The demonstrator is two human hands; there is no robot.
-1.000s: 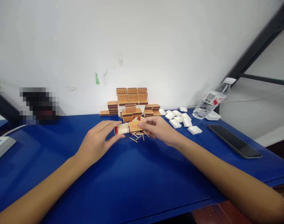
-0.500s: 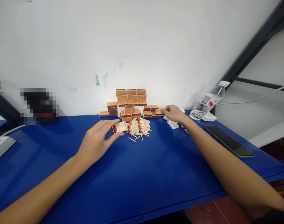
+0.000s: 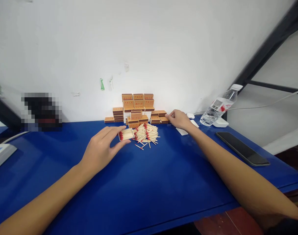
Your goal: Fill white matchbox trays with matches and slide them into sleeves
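Observation:
My left hand (image 3: pixel 100 148) rests on the blue table (image 3: pixel 144 189). Its thumb and fingers pinch an open tray of red-tipped matches (image 3: pixel 126 133). Right beside the tray lies a loose heap of matches (image 3: pixel 147 133). My right hand (image 3: pixel 180 119) is stretched to the back right with its fingers curled. Its fingertips hold an orange matchbox cover (image 3: pixel 164 118) on top of a low stack. Behind the heap, stacks of orange matchboxes (image 3: pixel 137 106) stand against the white wall.
White empty trays (image 3: pixel 182 131) lie under and behind my right wrist. A tilted water bottle (image 3: pixel 218 108) and a dark phone (image 3: pixel 242 148) are at the right. A white device (image 3: pixel 2 153) sits at the left edge, with a blurred-out dark object (image 3: pixel 41 111) behind it.
My right hand pulled the orange cover off the match tray and carried it to the low stack at the back right. My left hand has kept hold of the tray.

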